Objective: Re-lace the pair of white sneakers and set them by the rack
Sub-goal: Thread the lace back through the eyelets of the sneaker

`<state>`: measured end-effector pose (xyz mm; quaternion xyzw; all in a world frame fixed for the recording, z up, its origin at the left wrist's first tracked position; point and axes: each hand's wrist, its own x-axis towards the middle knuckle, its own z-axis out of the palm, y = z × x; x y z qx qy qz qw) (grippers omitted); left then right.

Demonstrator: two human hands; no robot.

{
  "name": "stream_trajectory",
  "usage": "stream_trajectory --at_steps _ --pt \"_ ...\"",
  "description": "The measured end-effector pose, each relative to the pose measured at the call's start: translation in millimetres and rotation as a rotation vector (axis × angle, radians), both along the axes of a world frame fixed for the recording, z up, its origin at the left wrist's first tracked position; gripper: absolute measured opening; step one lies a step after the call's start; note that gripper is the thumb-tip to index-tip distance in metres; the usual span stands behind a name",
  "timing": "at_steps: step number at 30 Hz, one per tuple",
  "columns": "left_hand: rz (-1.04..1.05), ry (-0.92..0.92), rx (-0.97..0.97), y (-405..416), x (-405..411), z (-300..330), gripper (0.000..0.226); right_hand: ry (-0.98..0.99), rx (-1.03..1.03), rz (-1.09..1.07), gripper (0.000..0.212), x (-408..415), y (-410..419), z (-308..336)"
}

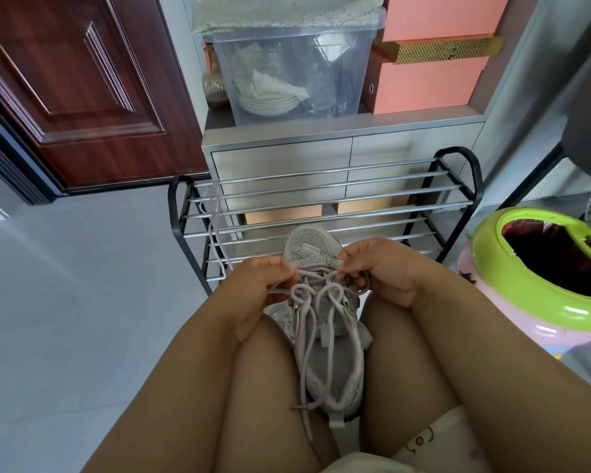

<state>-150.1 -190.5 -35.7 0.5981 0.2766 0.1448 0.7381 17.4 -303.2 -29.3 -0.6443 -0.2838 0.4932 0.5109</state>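
Lilac lace (316, 272) pinched taut by the left hand (253, 288) and right hand (379, 271) across the sneaker (325, 353) could slip from either grip, loosening the crossings

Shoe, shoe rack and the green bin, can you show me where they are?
Shoe (309, 247), head view, on its mesh toe.
Shoe rack (321, 190), head view, on a top metal bar.
Green bin (526, 285), head view, on its green rim.

Clear storage bin (294, 63) of dishes on a grey cabinet (280, 158) — pink boxes (430, 80) alongside, green-rimmed wastebasket (539, 268) near.
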Motion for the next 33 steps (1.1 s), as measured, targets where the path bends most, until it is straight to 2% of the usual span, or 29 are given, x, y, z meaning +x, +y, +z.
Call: stream_trajectory --at_steps 2,4,6,9,12,16,19,23,26,28,30,33 --pt "0.001 -0.093 -0.125 0.8 -4.1 1.4 0.022 0.013 0.013 -0.002 0.032 0.1 -0.3 0.4" --pt "0.043 -0.106 -0.168 0.2 -4.5 2.5 0.018 0.015 0.018 -0.017 0.033 0.8 -0.4 0.0" --pt "0.116 -0.026 -0.084 -1.9 0.0 0.4 0.018 -0.016 0.010 -0.048 0.035 0.8 0.0 -0.3" --pt "0.165 0.053 0.007 -4.7 3.6 -2.0 0.023 -0.177 -0.024 -0.025 0.025 -1.9 -0.4 1.8" --pt "0.216 0.068 0.115 -3.8 1.9 -4.6 0.009 -0.404 -0.043 0.014 0.016 -5.6 -2.5 5.6" --pt "0.222 0.032 0.383 -7.3 -3.0 -1.2 0.007 -0.715 0.124 -0.058 0.013 -11.7 -3.6 18.3" --pt "0.162 0.039 0.587 -13.2 -8.8 4.9 0.012 -0.850 0.209 0.029 0.011 -14.6 -6.2 26.5" --pt "0.014 0.063 0.733 -12.2 -10.3 -0.1 0.032 -0.871 0.102 0.230 0.016 -19.8 -10.0 24.5" --pt "-0.015 0.100 0.822 -9.8 -9.1 -4.8 0.035 -0.880 0.083 0.268 0.014 -18.9 -10.4 24.1" --pt "-0.005 0.112 0.783 -10.5 -8.6 -4.5 0.029 -0.765 0.097 0.269 0.012 -15.0 -12.1 24.6" --pt "0.043 0.107 0.663 -12.0 -9.4 -1.6 0.021 -0.560 0.124 0.264 0.010 -9.9 -15.9 25.5" --pt "0.121 0.082 0.553 -10.1 -11.4 0.9 0.022 -0.380 0.163 0.313 0.010 -0.4 -21.4 23.8"
